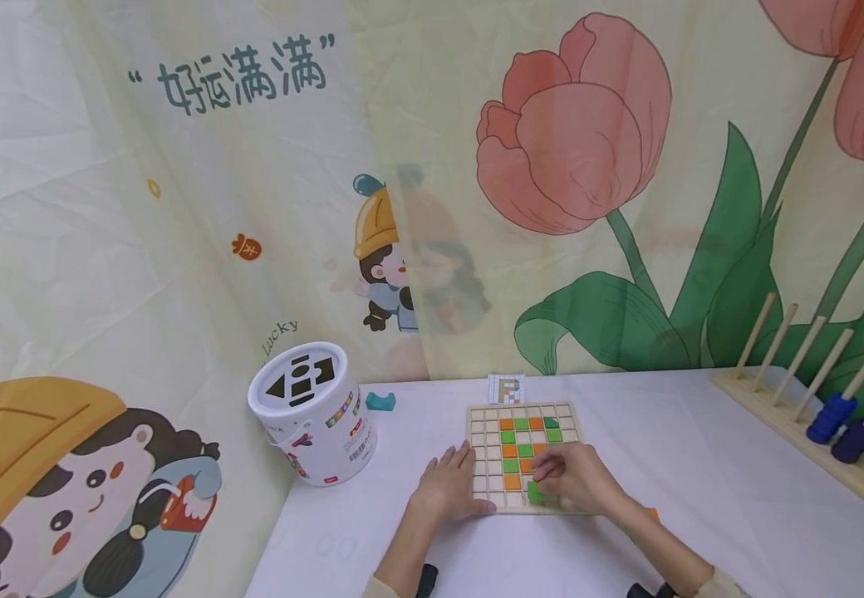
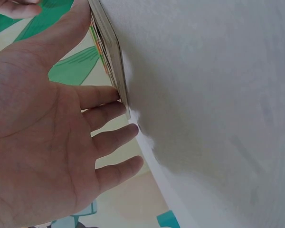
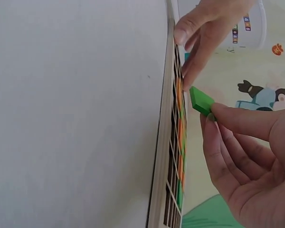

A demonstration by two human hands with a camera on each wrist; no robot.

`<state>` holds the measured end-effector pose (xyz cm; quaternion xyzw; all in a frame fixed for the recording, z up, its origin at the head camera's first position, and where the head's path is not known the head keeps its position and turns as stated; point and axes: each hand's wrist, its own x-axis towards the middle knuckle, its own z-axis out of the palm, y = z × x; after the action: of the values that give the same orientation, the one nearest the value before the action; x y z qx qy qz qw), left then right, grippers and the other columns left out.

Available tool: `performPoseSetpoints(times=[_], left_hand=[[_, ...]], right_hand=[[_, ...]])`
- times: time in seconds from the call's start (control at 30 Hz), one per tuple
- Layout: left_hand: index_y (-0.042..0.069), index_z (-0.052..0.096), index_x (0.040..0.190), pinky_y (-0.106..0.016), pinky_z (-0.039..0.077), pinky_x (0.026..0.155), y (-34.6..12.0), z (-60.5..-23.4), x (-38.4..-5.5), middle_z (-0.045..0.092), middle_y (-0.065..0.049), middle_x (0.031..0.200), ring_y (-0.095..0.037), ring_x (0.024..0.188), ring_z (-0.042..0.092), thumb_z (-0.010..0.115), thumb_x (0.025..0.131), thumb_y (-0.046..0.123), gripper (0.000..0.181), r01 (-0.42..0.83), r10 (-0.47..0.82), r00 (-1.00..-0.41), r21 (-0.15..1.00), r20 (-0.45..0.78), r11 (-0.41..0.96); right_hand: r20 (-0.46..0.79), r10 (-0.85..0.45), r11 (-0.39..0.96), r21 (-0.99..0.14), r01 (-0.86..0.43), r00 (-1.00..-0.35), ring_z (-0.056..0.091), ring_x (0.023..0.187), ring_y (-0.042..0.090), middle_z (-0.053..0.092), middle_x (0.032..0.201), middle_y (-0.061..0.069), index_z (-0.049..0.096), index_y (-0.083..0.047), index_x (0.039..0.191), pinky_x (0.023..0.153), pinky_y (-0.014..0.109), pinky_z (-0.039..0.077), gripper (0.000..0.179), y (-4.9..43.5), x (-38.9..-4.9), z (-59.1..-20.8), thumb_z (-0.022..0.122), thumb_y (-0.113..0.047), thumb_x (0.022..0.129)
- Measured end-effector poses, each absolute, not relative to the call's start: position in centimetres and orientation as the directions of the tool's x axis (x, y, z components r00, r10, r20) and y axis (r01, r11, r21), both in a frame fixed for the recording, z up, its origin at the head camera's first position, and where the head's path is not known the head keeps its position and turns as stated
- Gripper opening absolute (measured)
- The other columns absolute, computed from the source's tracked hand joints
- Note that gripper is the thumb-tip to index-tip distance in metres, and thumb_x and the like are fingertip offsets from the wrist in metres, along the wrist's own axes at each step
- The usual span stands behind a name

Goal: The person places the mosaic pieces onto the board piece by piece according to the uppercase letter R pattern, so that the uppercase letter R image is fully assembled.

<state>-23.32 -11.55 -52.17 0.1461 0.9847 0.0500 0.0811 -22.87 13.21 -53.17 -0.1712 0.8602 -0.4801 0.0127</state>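
Note:
A wooden grid board (image 1: 481,455) lies on the table, with orange and green square tiles (image 1: 509,466) set in several of its cells. My left hand (image 1: 443,488) rests at the board's left side, fingers extended; in the left wrist view its fingertips (image 2: 115,95) touch the board's edge. Between thumb and fingertips, my right hand (image 1: 585,480) pinches a green square tile (image 3: 201,100) over the front part of the board. The right wrist view shows that tile tilted and held apart from the board. A dark green rounded piece (image 1: 551,423) sits in the upper right of the grid.
A small pattern card (image 1: 507,389) lies behind the board. To the left stand a white bucket (image 1: 335,453) with shaped holes in its lid and a teal block (image 1: 380,402). A wooden peg stand (image 1: 768,407) with blue beads is at right. Something orange (image 1: 652,514) shows beside the right forearm.

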Motion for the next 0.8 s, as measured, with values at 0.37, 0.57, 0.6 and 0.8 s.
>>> performPoseSetpoints(times=[0.37,0.57,0.6,0.8], left_hand=[[0.005,0.044,0.157,-0.053,0.035,0.121,-11.4,-51.8,-23.2,0.040,-0.009,0.166,-0.031,0.152,0.038,0.079,0.082,0.064,0.102,0.285,0.305,-0.938,0.136,-0.163,0.949],[0.006,0.044,0.158,-0.052,0.035,0.121,-11.4,-51.8,-23.2,0.040,-0.008,0.166,-0.031,0.152,0.037,0.080,0.081,0.066,0.104,0.285,0.302,-0.941,0.123,-0.156,0.951],[0.006,0.044,0.158,-0.052,0.035,0.121,-11.4,-51.8,-23.2,0.040,-0.008,0.166,-0.031,0.152,0.037,0.080,0.080,0.066,0.104,0.285,0.301,-0.941,0.121,-0.155,0.951],[0.006,0.045,0.157,-0.052,0.035,0.121,-11.6,-51.8,-23.3,0.041,-0.008,0.166,-0.030,0.152,0.038,0.080,0.080,0.066,0.104,0.277,0.295,-0.943,0.126,-0.152,0.952]], right_hand=[[0.125,-0.305,0.452,-0.853,-0.259,-0.944,0.068,0.076,0.015,0.071,0.082,-0.005,0.076,-0.005,0.097,0.068,0.023,0.058,0.022,11.2,-24.0,-54.7,0.083,0.007,0.080],[0.125,-0.337,0.483,-0.828,-0.285,-0.933,0.066,0.073,0.012,0.070,0.079,-0.007,0.076,-0.010,0.092,0.066,0.022,0.056,0.021,10.4,-24.1,-55.4,0.085,0.005,0.080],[0.130,-0.344,0.485,-0.824,-0.294,-0.930,0.066,0.072,0.011,0.069,0.079,-0.008,0.076,-0.011,0.092,0.065,0.022,0.056,0.021,10.3,-24.1,-55.5,0.085,0.004,0.080],[0.155,-0.351,0.515,-0.792,-0.329,-0.923,0.064,0.068,0.006,0.068,0.074,-0.011,0.077,-0.016,0.086,0.063,0.021,0.055,0.023,9.9,-24.2,-55.4,0.086,0.004,0.078]])
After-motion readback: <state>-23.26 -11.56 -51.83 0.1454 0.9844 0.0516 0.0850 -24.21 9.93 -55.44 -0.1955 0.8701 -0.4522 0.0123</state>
